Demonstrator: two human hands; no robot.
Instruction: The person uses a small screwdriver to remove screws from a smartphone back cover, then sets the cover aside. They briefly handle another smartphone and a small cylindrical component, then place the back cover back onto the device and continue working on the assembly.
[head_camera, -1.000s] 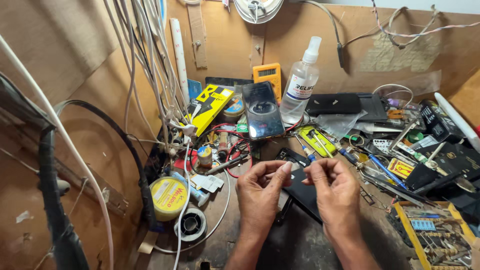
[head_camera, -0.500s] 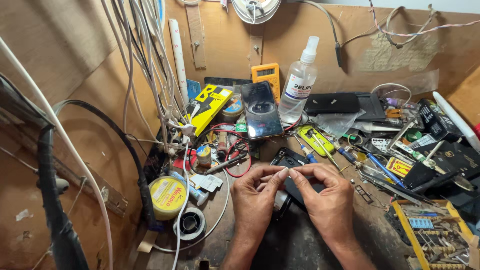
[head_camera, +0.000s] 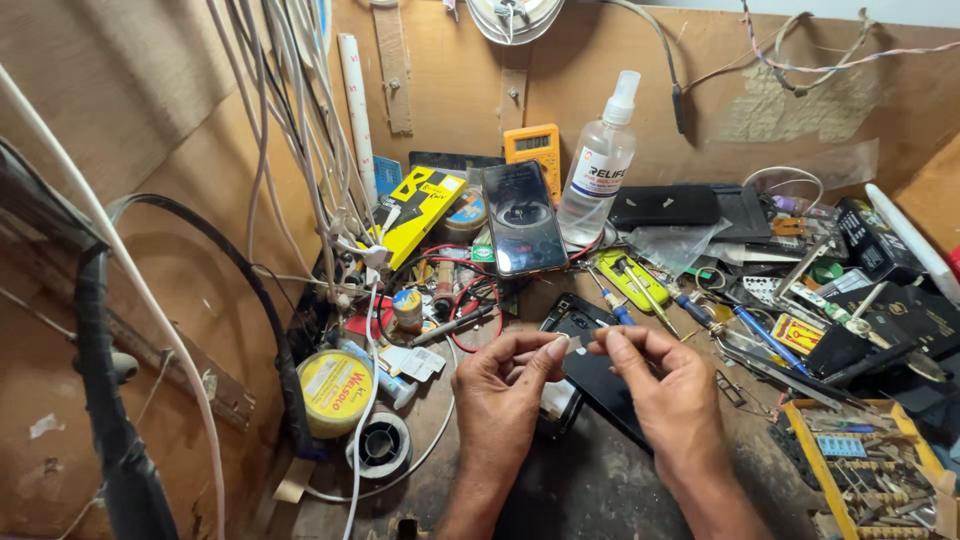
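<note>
My left hand (head_camera: 505, 385) and my right hand (head_camera: 660, 385) meet fingertip to fingertip over a cluttered wooden bench. Together they pinch a tiny pale piece (head_camera: 578, 344), thin like a strip of film or tape; what it is I cannot tell. Directly beneath the hands lies a black phone body (head_camera: 590, 370), flat on the bench and partly covered by both hands. A second phone (head_camera: 524, 218) with a dark glossy screen leans upright behind it.
A clear spray bottle (head_camera: 598, 160) and a yellow multimeter (head_camera: 532, 150) stand at the back. Solder spools (head_camera: 335, 392) sit at the left under hanging cables (head_camera: 300, 150). Screwdrivers, tweezers and boxes crowd the right, with a yellow parts tray (head_camera: 860, 470) at the front right.
My hands drew together from slightly apart one second ago and now pinch the small piece between them, a little nearer the phone body's upper end.
</note>
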